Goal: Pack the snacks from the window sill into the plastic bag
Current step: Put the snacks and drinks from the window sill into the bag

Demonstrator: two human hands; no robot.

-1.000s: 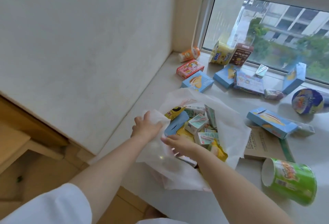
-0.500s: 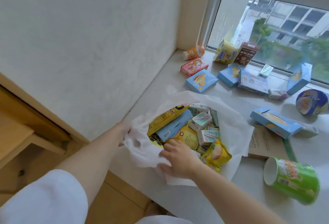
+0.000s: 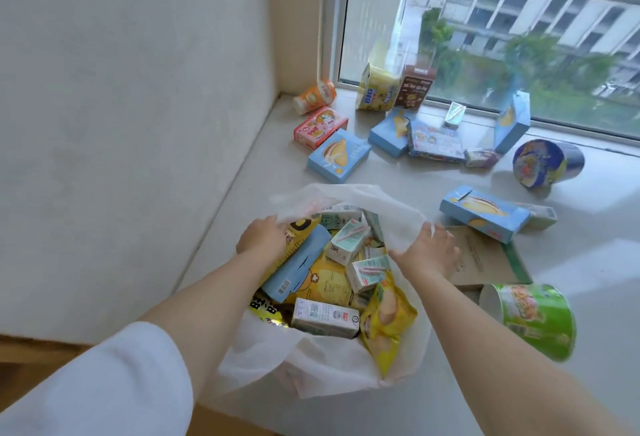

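Head view: the white plastic bag (image 3: 322, 366) lies on the window sill (image 3: 588, 248), and its mouth now gapes wider than half a second ago, when the left side was bunched in a fist and the right hand pressed on the near rim. Both hands have since gone to the far rim. The left hand (image 3: 261, 236) grips the film at the back left, fingers curled under it. The right hand (image 3: 427, 250) holds the back right edge, thumb spread, the film pinched at the fingertips; how tightly cannot be told. This looks like spreading the opening so that more snacks can go in, so packing seems paused partway.

The bag is thin, translucent and crumpled, and it sags outward over the sill's front edge. Inside lies a loose heap: a light blue box (image 3: 299, 269), a yellow crisp packet (image 3: 388, 324), and several small pale drink cartons (image 3: 346, 241).

Much remains outside. A green cup tub (image 3: 533, 321) lies on its side just right of the bag, a blue bowl tub (image 3: 545, 163) farther back, a brown paper envelope (image 3: 485, 262) beside the right hand, and a blue cake box (image 3: 483, 212) behind it. Near the glass stand a yellow tub (image 3: 375, 89) and a brown box (image 3: 415, 89); a blue cake carton (image 3: 337, 155), a pink box (image 3: 318, 127) and a small orange cup (image 3: 315, 96) lie toward the corner.
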